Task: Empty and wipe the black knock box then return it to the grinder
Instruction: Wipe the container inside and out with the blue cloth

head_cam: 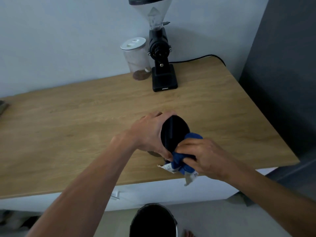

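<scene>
I can only read one small white word, "minimex", on the base of the black grinder (164,77), far beyond my fingers.

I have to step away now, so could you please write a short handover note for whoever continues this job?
Left hand: grip around the black knock box, tilted over the counter.
Right hand: holding a blue cloth at the box's rim.
Grinder stands at the back by the wall; bin on the floor below.
Done: apparently emptied.
Left: finish wiping, return box to grinder.
</scene>
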